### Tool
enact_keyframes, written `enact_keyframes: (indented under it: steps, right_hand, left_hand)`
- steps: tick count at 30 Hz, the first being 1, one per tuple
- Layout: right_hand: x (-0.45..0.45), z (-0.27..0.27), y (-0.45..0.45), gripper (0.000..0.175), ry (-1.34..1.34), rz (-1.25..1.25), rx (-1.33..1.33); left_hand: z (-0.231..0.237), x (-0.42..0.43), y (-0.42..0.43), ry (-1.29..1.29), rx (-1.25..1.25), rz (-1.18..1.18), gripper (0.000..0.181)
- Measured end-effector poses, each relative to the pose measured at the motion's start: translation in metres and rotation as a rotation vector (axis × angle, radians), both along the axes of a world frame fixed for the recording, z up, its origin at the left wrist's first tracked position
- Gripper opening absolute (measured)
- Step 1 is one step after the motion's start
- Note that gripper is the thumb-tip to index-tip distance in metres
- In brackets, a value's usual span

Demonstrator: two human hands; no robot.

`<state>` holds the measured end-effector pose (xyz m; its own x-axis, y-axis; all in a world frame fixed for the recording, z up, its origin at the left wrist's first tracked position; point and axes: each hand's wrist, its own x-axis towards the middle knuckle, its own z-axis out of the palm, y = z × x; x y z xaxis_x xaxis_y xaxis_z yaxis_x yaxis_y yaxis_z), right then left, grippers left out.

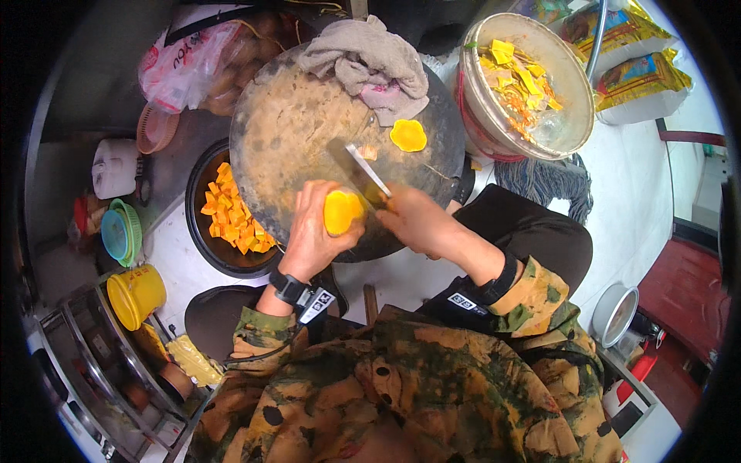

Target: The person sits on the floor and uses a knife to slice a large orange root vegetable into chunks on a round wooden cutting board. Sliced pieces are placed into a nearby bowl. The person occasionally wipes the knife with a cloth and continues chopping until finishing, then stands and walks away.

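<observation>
On a round wooden chopping block (pixel 278 110), my left hand (pixel 310 231) grips a piece of orange pumpkin (pixel 341 212), its bright cut face turned up. My right hand (pixel 419 223) is closed on the handle of a cleaver (pixel 362 168). The blade is partly blurred and stands beside the pumpkin piece; whether it touches cannot be told. A thin yellow-orange pumpkin slice (pixel 408 135) lies flat beyond the cleaver, to the right. Close to the blade rests a small pale scrap (pixel 367 152).
A crumpled grey cloth (pixel 370 63) covers the block's far edge. Left of the block, a black basin (pixel 194 231) holds orange pumpkin cubes (pixel 231 217). At the far right stands a white bucket (pixel 570 133) with yellow peels and seedy pulp. A yellow bucket (pixel 136 295) is at lower left.
</observation>
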<state>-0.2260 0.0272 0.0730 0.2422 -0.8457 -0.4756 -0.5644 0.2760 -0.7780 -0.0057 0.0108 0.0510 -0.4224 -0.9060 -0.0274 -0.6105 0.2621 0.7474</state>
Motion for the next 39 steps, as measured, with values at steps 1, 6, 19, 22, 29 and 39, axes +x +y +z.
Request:
enact_keyframes:
  steps: [1,6,19,22,29,39]
  right_hand:
    - [-0.005,0.002,0.003,0.02,-0.058,-0.065,-0.08]
    - [-0.005,0.019,0.039,0.027,0.281,0.147,-0.306]
    - [0.011,0.029,0.072,0.03,0.392,0.252,-0.404]
    - [0.018,0.022,0.052,0.028,0.326,0.245,-0.263]
    - [0.0,0.014,0.025,0.026,-0.009,0.052,-0.175]
    - [-0.014,0.039,0.029,0.026,-0.008,0.098,-0.079]
  left_hand:
    - [0.003,0.002,0.0,0.012,0.012,-0.019,0.074]
    - [0.005,0.006,0.009,0.022,0.138,0.133,0.073]
    - [-0.015,-0.001,0.012,-0.043,-0.016,0.072,0.049]
    - [-0.014,-0.004,0.01,-0.015,0.066,0.116,0.049]
    - [-0.01,-0.009,0.016,-0.026,-0.004,0.259,0.054]
    - [-0.007,-0.011,0.014,-0.049,0.015,0.251,0.053]
